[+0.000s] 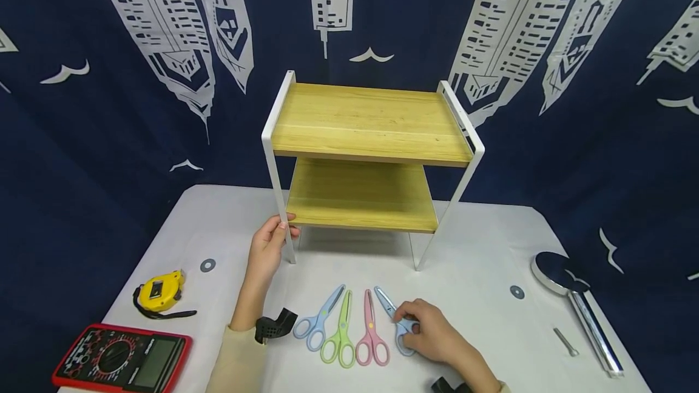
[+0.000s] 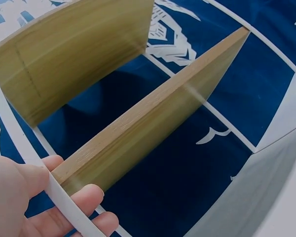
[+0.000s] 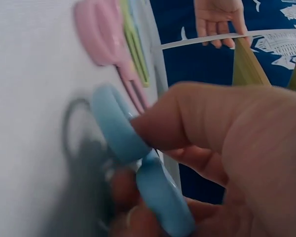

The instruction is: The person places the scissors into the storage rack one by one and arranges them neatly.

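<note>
- Four pairs of small scissors lie fanned on the white surface (image 1: pixel 480 259) in front of you, handles toward you at 6 o'clock and blades pointing away toward 12 o'clock at the shelf rack (image 1: pixel 371 132).
- Your right hand (image 1: pixel 437 335) is grasping the blue scissors (image 1: pixel 395 320), the pair farthest toward 3 o'clock in the row; the right wrist view shows your fingers (image 3: pixel 197 123) curled round the two blue handle loops (image 3: pixel 138 163), so this hand is clenched on them.
- Its long axis runs from the handles under your right hand up and slightly toward 11 o'clock, blade tip nearest the rack's foot.
- Next toward 9 o'clock lie the pink scissors (image 1: pixel 371 332), the green scissors (image 1: pixel 341 335) and the light blue scissors (image 1: pixel 319 323), all untouched and just beside one another.
- Your left hand (image 1: pixel 267 250) sits at about 10 o'clock from the scissors, grasping the rack's white front leg (image 1: pixel 281 211); the left wrist view shows thumb and fingers (image 2: pixel 89 197) wrapped round that white bar.
- Your right hand is clearly the nearer one to every pair; your left is well apart from them, up at the rack.
- Off at 9 o'clock rest a yellow tape measure (image 1: pixel 160 291) and a red multimeter (image 1: pixel 122 359); at 3 o'clock lies a chrome shower head (image 1: pixel 573 302).
</note>
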The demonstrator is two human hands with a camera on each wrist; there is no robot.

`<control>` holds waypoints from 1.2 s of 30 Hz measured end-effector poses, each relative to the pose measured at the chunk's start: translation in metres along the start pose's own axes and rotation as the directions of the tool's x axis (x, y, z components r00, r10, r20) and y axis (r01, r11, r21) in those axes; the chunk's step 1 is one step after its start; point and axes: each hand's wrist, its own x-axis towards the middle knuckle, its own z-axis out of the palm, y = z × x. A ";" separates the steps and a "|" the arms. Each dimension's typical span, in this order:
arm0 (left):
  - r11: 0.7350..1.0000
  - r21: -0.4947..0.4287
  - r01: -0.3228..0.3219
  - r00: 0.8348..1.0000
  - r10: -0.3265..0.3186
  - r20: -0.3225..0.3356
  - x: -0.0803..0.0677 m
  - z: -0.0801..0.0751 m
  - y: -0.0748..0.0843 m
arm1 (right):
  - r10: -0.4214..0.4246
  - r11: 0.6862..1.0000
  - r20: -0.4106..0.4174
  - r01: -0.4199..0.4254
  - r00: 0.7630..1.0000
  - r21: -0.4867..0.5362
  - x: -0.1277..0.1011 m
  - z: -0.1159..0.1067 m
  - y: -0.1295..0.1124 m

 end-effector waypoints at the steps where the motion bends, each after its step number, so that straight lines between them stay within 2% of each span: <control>1: 1.000 -0.001 0.000 1.000 0.000 0.001 0.000 0.000 0.000 | -0.012 0.999 0.029 0.011 1.000 0.033 0.001 -0.002 0.001; 3: 1.000 -0.004 -0.001 1.000 0.001 0.003 0.000 0.000 -0.001 | -0.028 0.994 0.092 0.017 0.995 0.112 0.004 -0.007 0.001; 6: 1.000 -0.010 -0.002 1.000 0.002 0.006 0.000 -0.001 -0.001 | -0.006 0.973 0.168 -0.033 0.986 0.227 0.009 -0.017 -0.006; 8: 1.000 -0.012 -0.004 1.000 0.004 0.008 0.000 -0.001 -0.002 | 0.018 0.956 0.196 -0.074 0.980 0.283 0.013 -0.027 -0.016; 10: 1.000 -0.010 -0.006 1.000 0.006 0.007 0.000 -0.001 -0.002 | 0.009 0.946 0.192 -0.071 0.981 0.318 0.017 -0.039 -0.030; 13: 1.000 -0.005 -0.009 1.000 0.009 0.002 0.000 -0.001 -0.001 | -0.109 0.933 0.151 0.048 0.983 0.357 0.025 -0.061 -0.054; 15: 1.000 -0.003 -0.007 1.000 0.007 -0.003 0.000 -0.001 -0.002 | -0.240 0.908 0.111 0.182 0.964 0.377 0.031 -0.075 -0.072; 18: 1.000 0.000 -0.002 1.000 0.002 -0.004 -0.001 -0.001 -0.002 | -0.438 0.827 0.083 0.365 0.895 0.427 0.039 -0.095 -0.100; 21: 1.000 -0.001 -0.005 1.000 0.005 -0.003 -0.001 -0.001 -0.002 | -0.529 0.776 0.069 0.450 0.846 0.442 0.047 -0.113 -0.132; 23: 1.000 -0.006 -0.012 1.000 0.012 -0.002 0.000 -0.001 -0.002 | -0.545 0.778 0.050 0.483 0.837 0.402 0.054 -0.122 -0.154; 25: 1.000 -0.009 -0.018 1.000 0.018 -0.005 0.000 -0.001 -0.002 | -0.540 0.799 0.011 0.508 0.842 0.321 0.061 -0.130 -0.175; 28: 1.000 -0.009 -0.026 1.000 0.026 -0.007 0.000 -0.001 -0.003 | -0.558 0.815 -0.066 0.561 0.827 0.147 0.076 -0.140 -0.202; 31: 1.000 -0.003 -0.030 1.000 0.030 -0.002 -0.001 -0.001 -0.003 | -0.558 0.828 -0.127 0.560 0.820 -0.020 0.094 -0.149 -0.221; 33: 0.999 -0.004 -0.031 0.999 0.032 0.004 -0.001 -0.001 -0.004 | -0.532 0.847 -0.153 0.521 0.833 -0.104 0.107 -0.154 -0.231; 36: 0.999 -0.006 -0.036 0.999 0.036 0.004 -0.001 0.000 -0.003 | -0.471 0.878 -0.165 0.444 0.866 -0.178 0.130 -0.161 -0.244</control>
